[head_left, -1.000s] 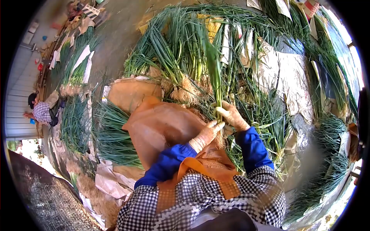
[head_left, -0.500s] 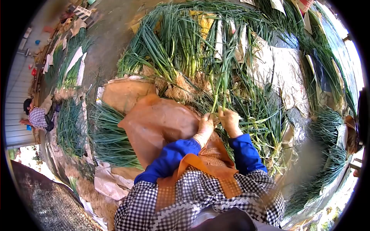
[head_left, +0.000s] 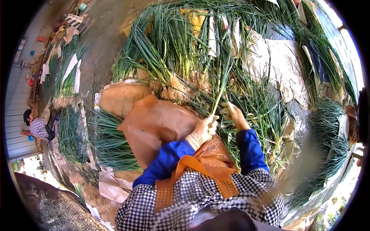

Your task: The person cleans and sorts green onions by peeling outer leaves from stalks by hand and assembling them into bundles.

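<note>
My left hand (head_left: 201,132) is closed round the lower end of a green onion (head_left: 222,89), whose pale stem and leaves point up and away from me. To its right is my right hand (head_left: 236,115), blurred; whether its fingers hold anything cannot be made out. An orange-brown apron (head_left: 163,125) covers my lap. Just beyond the hands lies a large heap of green onions (head_left: 173,46) with bushy pale roots (head_left: 175,90) toward me.
A brown padded seat (head_left: 123,98) is left of the heap. More onion bundles (head_left: 111,138) lie at the left and a row (head_left: 327,142) at the right. Pale sacking (head_left: 279,65) lies at the upper right. Another person (head_left: 38,125) sits far left.
My two hands were together at the stems; now my right hand has come away to the right. The thick bunch seen earlier has become a thinner onion in my left hand.
</note>
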A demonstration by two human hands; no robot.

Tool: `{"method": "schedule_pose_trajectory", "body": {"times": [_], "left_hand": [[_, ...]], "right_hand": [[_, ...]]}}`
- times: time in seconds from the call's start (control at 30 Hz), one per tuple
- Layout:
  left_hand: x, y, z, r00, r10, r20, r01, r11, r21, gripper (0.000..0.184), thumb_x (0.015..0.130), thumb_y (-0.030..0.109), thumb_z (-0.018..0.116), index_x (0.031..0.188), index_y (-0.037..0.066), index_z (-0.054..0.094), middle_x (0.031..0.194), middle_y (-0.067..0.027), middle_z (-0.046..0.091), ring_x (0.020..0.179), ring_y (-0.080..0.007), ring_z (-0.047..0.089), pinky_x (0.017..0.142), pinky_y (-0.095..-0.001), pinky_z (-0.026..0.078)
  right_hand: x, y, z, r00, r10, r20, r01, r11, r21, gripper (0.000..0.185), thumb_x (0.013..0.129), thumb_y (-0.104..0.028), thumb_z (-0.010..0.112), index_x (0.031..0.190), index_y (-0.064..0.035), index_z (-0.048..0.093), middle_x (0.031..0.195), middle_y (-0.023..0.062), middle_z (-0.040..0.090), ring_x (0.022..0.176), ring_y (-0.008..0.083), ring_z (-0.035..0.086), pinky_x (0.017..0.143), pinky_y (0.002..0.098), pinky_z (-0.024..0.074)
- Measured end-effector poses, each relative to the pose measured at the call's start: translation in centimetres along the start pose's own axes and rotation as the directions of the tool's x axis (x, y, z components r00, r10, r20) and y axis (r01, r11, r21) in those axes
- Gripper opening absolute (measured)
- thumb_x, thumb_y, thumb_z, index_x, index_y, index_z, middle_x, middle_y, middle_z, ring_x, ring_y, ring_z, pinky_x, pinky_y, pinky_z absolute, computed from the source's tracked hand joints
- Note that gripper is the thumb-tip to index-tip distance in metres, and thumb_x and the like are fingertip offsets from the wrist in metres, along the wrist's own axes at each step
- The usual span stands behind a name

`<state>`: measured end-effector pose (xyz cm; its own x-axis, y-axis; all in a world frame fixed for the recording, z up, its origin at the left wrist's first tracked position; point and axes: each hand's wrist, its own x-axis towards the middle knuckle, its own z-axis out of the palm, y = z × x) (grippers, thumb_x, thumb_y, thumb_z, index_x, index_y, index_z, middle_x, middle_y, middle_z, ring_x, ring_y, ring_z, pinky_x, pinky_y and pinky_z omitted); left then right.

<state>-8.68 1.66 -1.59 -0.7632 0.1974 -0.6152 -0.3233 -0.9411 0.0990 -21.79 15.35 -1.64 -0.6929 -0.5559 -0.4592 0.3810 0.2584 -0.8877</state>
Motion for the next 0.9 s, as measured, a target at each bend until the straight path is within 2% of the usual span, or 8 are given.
{"method": "schedule_pose_trajectory", "body": {"times": [0.17,0.27,0.47,0.6,0.67,0.7,0.83,0.9], "left_hand": [[-2.2,1.6,2.6,0.988,0.136,-0.072,-0.121,0.975,0.185,0.026,0.092,0.024,0.048,0.109,0.005,0.053,0.073,-0.0017,0.055,0.055,-0.0075,0.046,0.043,-0.0159,0.034],[-1.7,2.2,1.5,0.975,0.197,-0.102,-0.161,0.946,0.280,0.023,0.092,0.021,0.047,0.108,0.006,0.053,0.073,-0.0012,0.055,0.055,-0.0077,0.046,0.043,-0.0158,0.034],[-0.3,2.5,1.0,0.980,0.136,-0.144,-0.109,0.977,0.183,0.019,0.093,0.023,0.046,0.104,0.008,0.052,0.066,0.0013,0.048,0.046,-0.0073,0.039,0.037,-0.0179,0.031],[1.7,2.8,0.4,0.949,0.253,-0.188,-0.220,0.959,0.178,0.014,0.094,0.022,0.043,0.103,0.013,0.047,0.065,0.0017,0.046,0.045,-0.0078,0.039,0.035,-0.0197,0.031],[0.8,2.7,1.5,0.959,0.224,-0.174,-0.186,0.960,0.209,0.018,0.092,0.022,0.047,0.104,0.011,0.052,0.065,0.0028,0.047,0.045,-0.0059,0.038,0.036,-0.0177,0.030],[0.5,3.1,1.8,0.987,0.121,-0.109,-0.109,0.987,0.117,0.021,0.092,0.021,0.046,0.109,0.010,0.052,0.066,0.0027,0.046,0.046,-0.0052,0.037,0.037,-0.0171,0.031],[-2.3,7.2,6.7,0.973,0.097,0.208,-0.060,0.983,-0.175,0.020,0.088,0.016,0.054,0.105,0.005,0.052,0.069,0.0005,0.048,0.048,-0.0050,0.041,0.039,-0.0164,0.036],[-5.0,10.8,9.7,0.932,0.204,0.300,-0.157,0.972,-0.174,0.016,0.087,0.014,0.056,0.099,0.005,0.054,0.067,-0.0009,0.051,0.045,-0.0057,0.043,0.037,-0.0166,0.038]], "right_hand": [[5.9,-1.0,6.4,0.990,-0.141,-0.027,0.139,0.891,0.432,0.034,0.090,-0.038,0.050,0.087,-0.0066,0.062,0.066,-0.0020,0.057,0.052,0.0057,0.046,0.049,0.0192,0.0368],[6.6,-1.0,6.8,0.930,-0.279,-0.239,0.245,0.955,-0.165,0.035,0.091,-0.036,0.048,0.081,-0.0055,0.063,0.057,0.0021,0.055,0.048,0.0115,0.051,0.047,0.0255,0.0401],[6.8,-0.3,6.9,0.669,-0.720,-0.183,0.219,0.427,-0.877,0.035,0.084,-0.027,0.057,0.053,-0.0115,0.048,0.050,0.0086,0.052,0.044,0.0279,0.052,0.043,0.0375,0.0410],[2.7,-0.7,6.7,0.813,-0.571,-0.115,0.430,0.721,-0.544,0.029,0.083,-0.023,0.060,0.059,-0.0086,0.054,0.053,0.0073,0.053,0.044,0.0225,0.051,0.044,0.0322,0.0410],[2.1,-2.3,4.7,0.953,-0.060,-0.298,0.074,0.997,0.038,0.025,0.085,-0.022,0.058,0.065,-0.0064,0.059,0.056,0.0055,0.057,0.045,0.0167,0.052,0.045,0.0274,0.0403],[3.0,-3.0,3.0,0.933,0.071,-0.352,-0.083,0.996,-0.018,0.029,0.088,-0.027,0.053,0.071,-0.0050,0.062,0.058,0.0052,0.059,0.048,0.0134,0.052,0.047,0.0260,0.0408],[11.1,4.3,-0.2,0.877,-0.480,-0.011,0.240,0.459,-0.855,0.030,0.087,-0.028,0.047,0.066,-0.0078,0.055,0.064,0.0120,0.059,0.058,0.0286,0.058,0.055,0.0383,0.0452],[15.4,7.4,1.5,0.926,-0.190,0.327,0.345,0.069,-0.936,0.020,0.082,-0.026,0.048,0.071,-0.0110,0.055,0.078,0.0082,0.061,0.078,0.0290,0.059,0.069,0.0428,0.0451]]}}
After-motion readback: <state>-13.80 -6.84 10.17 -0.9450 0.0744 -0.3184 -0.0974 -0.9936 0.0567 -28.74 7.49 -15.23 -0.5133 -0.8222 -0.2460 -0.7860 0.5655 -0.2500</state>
